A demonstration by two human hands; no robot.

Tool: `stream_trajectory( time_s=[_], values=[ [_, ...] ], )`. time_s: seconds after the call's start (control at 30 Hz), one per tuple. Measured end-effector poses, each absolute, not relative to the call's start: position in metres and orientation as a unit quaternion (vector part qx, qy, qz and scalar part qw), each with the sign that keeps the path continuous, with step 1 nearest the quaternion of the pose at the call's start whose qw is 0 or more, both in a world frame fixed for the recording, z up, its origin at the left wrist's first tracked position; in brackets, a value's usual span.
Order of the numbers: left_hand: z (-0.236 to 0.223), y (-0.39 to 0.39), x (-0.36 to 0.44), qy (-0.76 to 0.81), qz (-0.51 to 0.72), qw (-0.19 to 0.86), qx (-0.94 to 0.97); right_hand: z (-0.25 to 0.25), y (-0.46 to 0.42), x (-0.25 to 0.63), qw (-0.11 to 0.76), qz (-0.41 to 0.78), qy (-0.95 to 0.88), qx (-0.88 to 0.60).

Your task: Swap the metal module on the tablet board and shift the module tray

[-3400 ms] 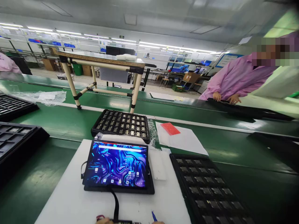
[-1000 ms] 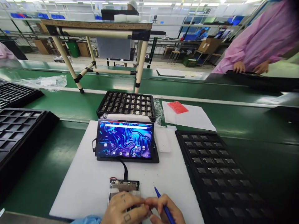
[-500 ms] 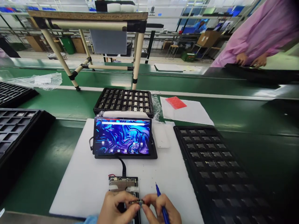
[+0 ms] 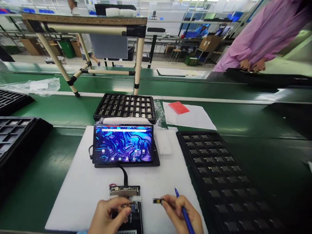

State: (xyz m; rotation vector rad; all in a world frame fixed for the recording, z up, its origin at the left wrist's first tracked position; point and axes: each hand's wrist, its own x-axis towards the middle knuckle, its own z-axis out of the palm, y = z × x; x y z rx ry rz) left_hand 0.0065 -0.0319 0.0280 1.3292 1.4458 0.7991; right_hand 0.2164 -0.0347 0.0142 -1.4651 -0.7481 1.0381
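Observation:
My left hand (image 4: 107, 213) is closed, thumb and finger pinching a small electronic part (image 4: 126, 205) above an opened tablet body (image 4: 125, 192) with bare circuitry. My right hand (image 4: 183, 213), off to the right over the white foam sheet (image 4: 73, 195), pinches a small dark module (image 4: 157, 201) with a yellow patch. A blue pen-shaped tool (image 4: 185, 214) with a thin tip also rests in its fingers, pointing up. From the opened body a black ribbon cable (image 4: 124, 175) runs up to a lit tablet screen (image 4: 123, 143).
Black compartment trays of small parts stand behind the screen (image 4: 104, 118), at right (image 4: 207, 187) and at left (image 4: 31, 139). A red sheet (image 4: 179, 107) lies on white paper (image 4: 200, 118). Across the green bench, a person in a pink sleeve (image 4: 253, 35) handles something dark.
My hands have moved apart. The right has drawn away rightward with the dark module and blue tool; the left keeps a small part over the opened tablet body. The view has shifted slightly.

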Motion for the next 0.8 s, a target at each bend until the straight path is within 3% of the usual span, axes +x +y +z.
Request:
stream_trajectory(
  time_s=[0.23, 0.37, 0.47, 0.57, 0.67, 0.8],
  values=[
    [0.016, -0.020, 0.036, 0.417, 0.274, 0.309, 0.810, -0.009, -0.024, 0.252, 0.426, 0.272, -0.534, -0.677],
    [0.024, -0.010, 0.057, 0.396, 0.114, 0.211, 0.886, -0.009, -0.024, 0.252, 0.405, 0.182, -0.582, -0.681],
    [0.025, -0.002, 0.067, 0.420, 0.090, 0.171, 0.887, -0.005, -0.026, 0.249, 0.402, 0.144, -0.575, -0.698],
    [0.022, 0.001, 0.070, 0.432, 0.162, 0.107, 0.881, -0.004, -0.031, 0.245, 0.451, 0.185, -0.547, -0.681],
    [0.023, -0.004, 0.064, 0.426, 0.243, 0.049, 0.870, -0.005, -0.035, 0.236, 0.567, 0.249, -0.466, -0.632],
    [0.027, -0.015, 0.050, 0.374, 0.283, 0.040, 0.882, -0.006, -0.035, 0.221, 0.647, 0.297, -0.434, -0.552]
  ],
)
